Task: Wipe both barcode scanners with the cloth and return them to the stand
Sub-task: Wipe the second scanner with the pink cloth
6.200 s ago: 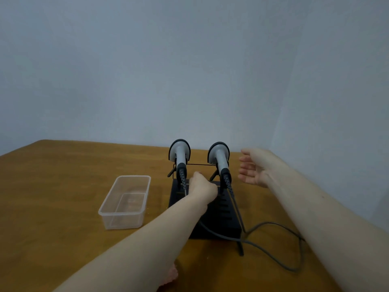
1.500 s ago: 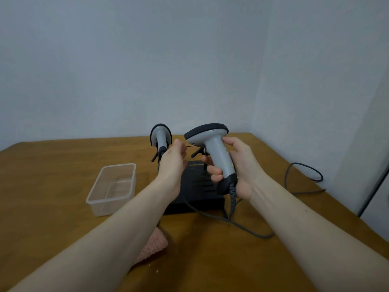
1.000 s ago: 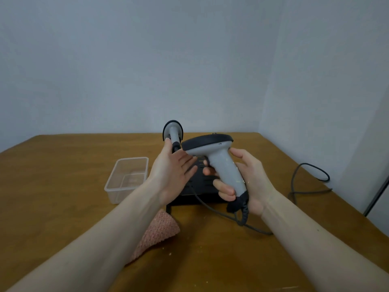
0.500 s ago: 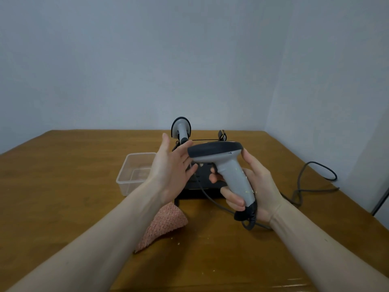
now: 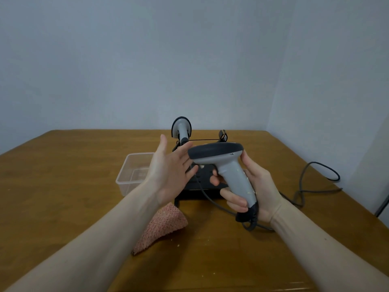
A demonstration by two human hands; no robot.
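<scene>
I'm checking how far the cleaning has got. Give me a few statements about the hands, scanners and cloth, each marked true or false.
1. The right hand grips a scanner by its handle. True.
2. The left hand holds the cloth. False: the cloth lies on the table; the left hand is open beside the scanner's head.
3. The other scanner sits in the stand. True.
4. The cloth is inside the plastic container. False: it lies on the table, nearer the person.
</scene>
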